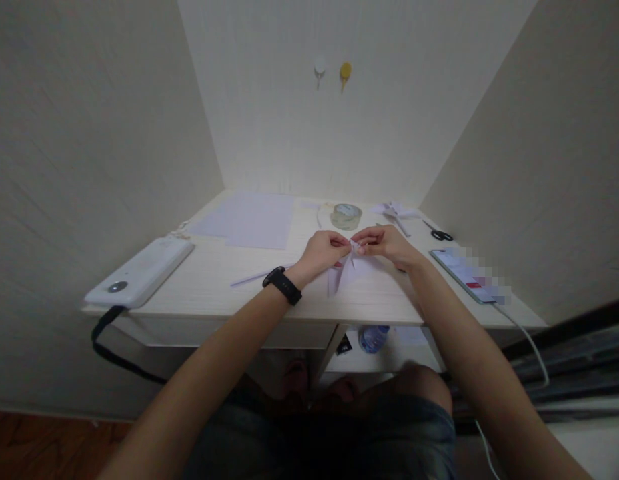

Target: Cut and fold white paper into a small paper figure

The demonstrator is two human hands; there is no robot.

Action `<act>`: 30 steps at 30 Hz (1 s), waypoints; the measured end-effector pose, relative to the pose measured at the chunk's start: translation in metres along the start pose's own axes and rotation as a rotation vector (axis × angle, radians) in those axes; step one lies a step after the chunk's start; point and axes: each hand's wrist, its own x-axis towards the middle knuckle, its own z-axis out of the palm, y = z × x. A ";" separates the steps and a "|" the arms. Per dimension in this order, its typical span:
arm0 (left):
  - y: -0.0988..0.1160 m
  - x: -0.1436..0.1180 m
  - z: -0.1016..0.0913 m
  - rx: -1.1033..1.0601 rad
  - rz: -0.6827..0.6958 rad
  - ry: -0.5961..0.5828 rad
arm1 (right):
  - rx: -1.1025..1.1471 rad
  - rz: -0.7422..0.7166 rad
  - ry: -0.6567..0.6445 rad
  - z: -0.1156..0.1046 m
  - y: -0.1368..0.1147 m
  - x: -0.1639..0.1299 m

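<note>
Both hands meet over the middle of the desk on a piece of folded white paper (345,273), whose flaps spread out below the fingers. My left hand (325,251), with a black watch on its wrist, pinches the paper from the left. From the right, my right hand (384,244) grips its top between thumb and fingers. The exact fold at the fingertips is too small to make out. A thin rolled paper stick (252,277) lies left of my left hand. Beyond my right hand rests a white paper pinwheel (395,212).
Behind the hands sits a roll of clear tape (346,217). White paper sheets (262,220) lie at back left, a white power bank (142,273) at front left. Black-handled scissors (441,235) and a phone (462,275) with a cable are at right. A bottle (373,339) stands on the shelf below.
</note>
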 end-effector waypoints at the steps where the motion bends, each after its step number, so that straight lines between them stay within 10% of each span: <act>1: 0.001 -0.001 0.000 -0.007 -0.006 -0.003 | 0.008 -0.008 0.001 0.000 0.000 0.000; 30: 0.000 -0.003 -0.003 0.087 0.050 -0.123 | -0.040 -0.058 0.240 0.002 0.003 0.003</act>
